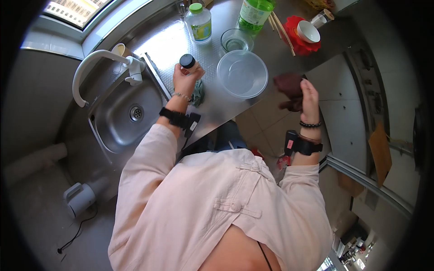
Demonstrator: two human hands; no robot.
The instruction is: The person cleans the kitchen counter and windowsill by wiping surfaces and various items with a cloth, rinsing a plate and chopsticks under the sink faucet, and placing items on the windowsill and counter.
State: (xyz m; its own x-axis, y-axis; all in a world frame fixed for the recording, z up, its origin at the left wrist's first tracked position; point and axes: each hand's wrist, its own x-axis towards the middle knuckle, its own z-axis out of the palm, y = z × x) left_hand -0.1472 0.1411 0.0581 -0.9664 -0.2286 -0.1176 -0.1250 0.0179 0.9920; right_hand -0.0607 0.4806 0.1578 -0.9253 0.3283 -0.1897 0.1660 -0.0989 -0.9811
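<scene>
My left hand (184, 80) is closed round a small bottle with a black cap (187, 61), held over the steel counter; its body is mostly hidden by my fingers. Just beside that wrist lies a crumpled green cloth (197, 94). Away from the counter's front edge, above the floor, my right hand (309, 97) grips a dark brown cloth (289, 86) that hangs loosely and is slightly blurred. Between the two hands a clear round plastic bowl (242, 74) sits on the counter, with a glass bowl (236, 41) right behind it.
A steel sink (131, 113) with a white faucet (106, 54) is at left. Along the back stand a green-lidded jar (199, 25) and a green-liquid bottle (255, 16). Chopsticks (281, 31) lie near a white bowl (308, 31) on a red mat (294, 25).
</scene>
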